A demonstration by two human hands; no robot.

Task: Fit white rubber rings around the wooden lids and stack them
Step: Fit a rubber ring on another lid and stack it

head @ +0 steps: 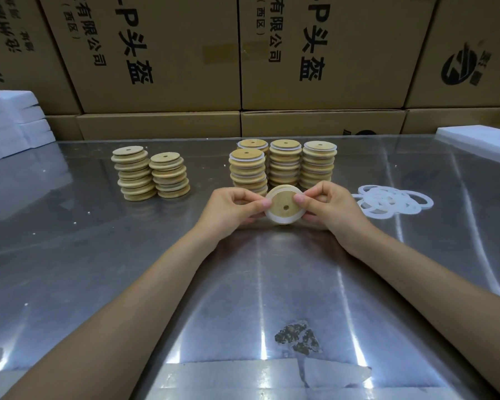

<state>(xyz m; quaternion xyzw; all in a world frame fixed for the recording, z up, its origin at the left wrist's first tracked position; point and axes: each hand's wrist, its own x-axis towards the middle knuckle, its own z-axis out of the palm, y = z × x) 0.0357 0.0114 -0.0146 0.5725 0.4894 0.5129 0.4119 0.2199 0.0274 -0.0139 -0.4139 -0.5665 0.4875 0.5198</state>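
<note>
A round wooden lid with a small centre hole is held upright above the table, a white rubber ring around its rim. My left hand pinches its left edge and my right hand pinches its right edge, thumbs on the face. Behind it stand several stacks of ringed lids. Two stacks of bare wooden lids stand at the left. A loose pile of white rings lies to the right of my right hand.
The shiny metal table has a worn patch near the front. Cardboard boxes form a wall behind. White foam sheets lie at the far left and far right.
</note>
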